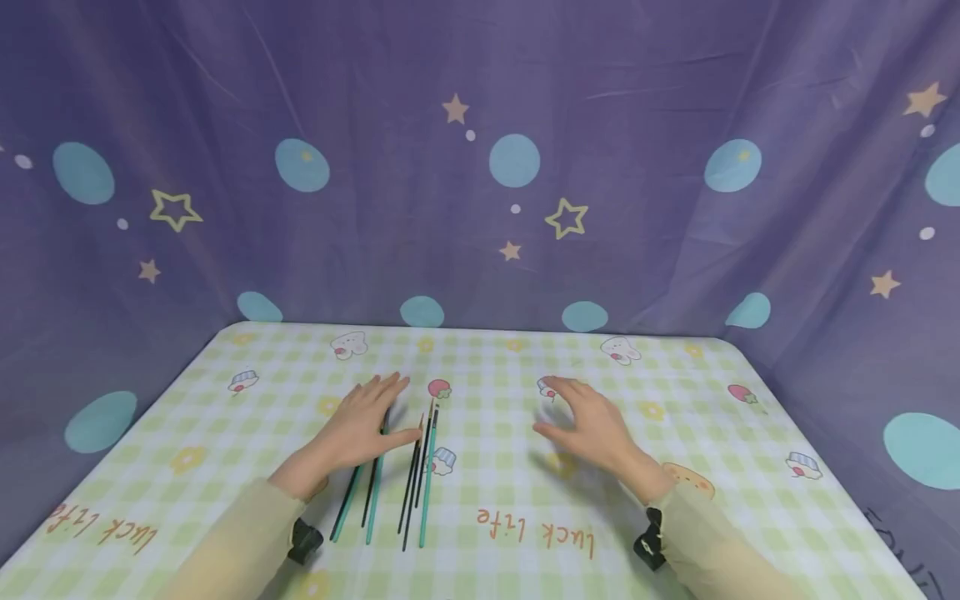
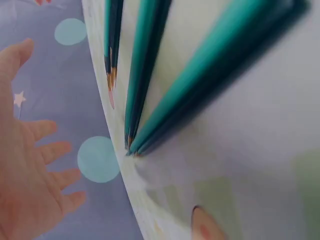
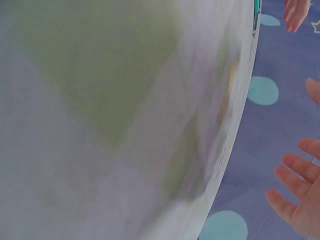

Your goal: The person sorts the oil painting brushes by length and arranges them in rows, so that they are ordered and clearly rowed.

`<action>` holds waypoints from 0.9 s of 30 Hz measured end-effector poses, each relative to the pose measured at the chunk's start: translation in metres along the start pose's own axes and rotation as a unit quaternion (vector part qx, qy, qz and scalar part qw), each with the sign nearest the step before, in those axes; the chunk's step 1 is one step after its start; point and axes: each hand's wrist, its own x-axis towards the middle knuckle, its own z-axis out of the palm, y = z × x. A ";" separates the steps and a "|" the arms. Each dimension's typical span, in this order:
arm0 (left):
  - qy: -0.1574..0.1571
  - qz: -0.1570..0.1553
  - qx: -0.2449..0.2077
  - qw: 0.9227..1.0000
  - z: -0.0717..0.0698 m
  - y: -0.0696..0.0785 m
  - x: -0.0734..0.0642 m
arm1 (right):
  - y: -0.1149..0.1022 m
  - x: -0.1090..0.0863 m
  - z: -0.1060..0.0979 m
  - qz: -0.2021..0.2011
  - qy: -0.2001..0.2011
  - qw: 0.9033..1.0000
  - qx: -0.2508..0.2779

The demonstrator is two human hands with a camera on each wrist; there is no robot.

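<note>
Several thin paintbrushes with teal and black handles lie in loose groups on the table, left of centre in the head view. A right-hand group includes a teal paintbrush (image 1: 427,500); another paintbrush (image 1: 374,500) lies further left, partly under my left hand (image 1: 367,425). That hand is held above the brushes with fingers extended and thumb out, gripping nothing. In the left wrist view, teal handles (image 2: 142,60) and bristle tips show beside the spread left hand (image 2: 25,180). My right hand (image 1: 600,429) hovers over the cloth on the right, holding nothing, its fingers loosely extended (image 3: 300,195).
A green-and-white checked cloth (image 1: 510,467) with cartoon prints covers the table. Behind and at both sides hangs a purple curtain (image 1: 375,233) with stars and blue dots. Each wrist wears a small black device (image 1: 649,540).
</note>
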 end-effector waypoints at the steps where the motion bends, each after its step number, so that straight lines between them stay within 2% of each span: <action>1: 0.000 0.000 -0.011 1.000 0.000 0.000 -0.002 | -0.002 0.000 0.001 0.002 0.003 1.000 0.008; 7: 0.001 -0.022 -0.042 0.999 -0.002 0.000 -0.011 | -0.014 0.003 0.007 0.036 -0.004 0.995 0.088; 14: 0.017 -0.046 -0.072 0.996 -0.001 -0.012 -0.011 | -0.030 0.009 0.016 0.058 -0.013 0.977 0.204; 20: 0.038 -0.046 -0.090 0.994 0.001 -0.018 -0.011 | -0.041 0.011 0.023 0.078 -0.028 0.970 0.226; 27: 0.047 -0.059 -0.102 0.992 0.003 -0.020 -0.013 | -0.052 0.016 0.032 0.068 -0.041 0.972 0.223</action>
